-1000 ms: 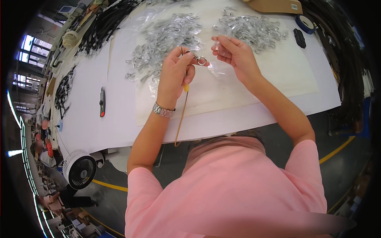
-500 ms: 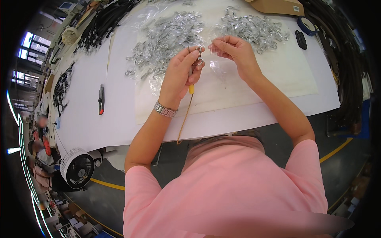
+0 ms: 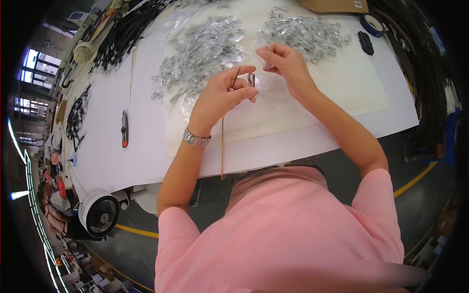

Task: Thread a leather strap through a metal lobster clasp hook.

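Our left hand point(image 3: 222, 95) still pinches the metal clip point(image 3: 251, 79) and cord point(image 3: 223, 141); our right hand point(image 3: 286, 61) (closed on clear film point(image 3: 266, 58)) has drawn slightly apart.

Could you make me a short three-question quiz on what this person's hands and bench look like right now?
1. True or false: the left hand pinches a small metal clip together with a thin brown cord.
2. Where does the cord go? A) up to the ceiling B) down past the near edge of the white table C) around the fan
3. What lies on the table left of the left forearm?

Key
1. True.
2. B.
3. A utility knife, black and red. The right hand is closed, fingers by the right-hand pile of metal clips.
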Tool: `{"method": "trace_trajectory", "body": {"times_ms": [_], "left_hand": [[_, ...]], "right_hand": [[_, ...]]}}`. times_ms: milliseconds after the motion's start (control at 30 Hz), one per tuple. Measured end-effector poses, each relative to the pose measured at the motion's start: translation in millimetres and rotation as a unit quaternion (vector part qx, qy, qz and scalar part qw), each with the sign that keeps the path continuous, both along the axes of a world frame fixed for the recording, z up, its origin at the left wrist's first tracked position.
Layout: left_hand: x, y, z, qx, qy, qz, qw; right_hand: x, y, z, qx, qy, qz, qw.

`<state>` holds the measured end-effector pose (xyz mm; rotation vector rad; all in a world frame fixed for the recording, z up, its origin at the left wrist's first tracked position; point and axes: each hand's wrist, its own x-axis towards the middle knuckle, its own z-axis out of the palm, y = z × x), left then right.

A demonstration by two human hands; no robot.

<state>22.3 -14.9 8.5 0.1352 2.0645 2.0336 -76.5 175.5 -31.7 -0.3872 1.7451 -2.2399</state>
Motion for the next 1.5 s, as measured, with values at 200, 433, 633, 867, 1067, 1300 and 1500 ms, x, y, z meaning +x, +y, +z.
{"method": "trace_trajectory", "body": {"times_ms": [200,433,633,867,1067,1300,1500], "left_hand": [[-2.2,-0.8,-9.9,-0.17,0.1,0.032,0.98],[-1.3,12.5,-0.8,-0.16,0.052,0.043,0.985],[-1.4,11.5,-6.8,-0.223,0.106,0.102,0.964],[2.7,16.7,1.3,-0.282,0.086,0.079,0.952],[0.5,13.3,-8.3,-0.22,0.112,0.121,0.961],[2.4,16.7,-3.4,-0.22,0.124,0.094,0.963],[1.9,11.4,-6.6,-0.255,0.128,0.124,0.95]], "right_hand": [[-5.2,1.1,-4.3,0.002,0.015,0.005,1.0],[0.6,-4.5,-1.7,0.013,0.017,0.038,0.999],[4.7,-6.3,-3.2,-0.051,0.009,0.068,0.996],[5.5,-1.7,3.5,-0.012,-0.019,0.054,0.998],[6.4,-4.8,0.3,-0.034,-0.011,0.034,0.999],[6.1,-6.3,-2.7,-0.036,0.003,0.027,0.999],[8.1,-7.4,-1.1,-0.029,0.017,0.028,0.999]]}}
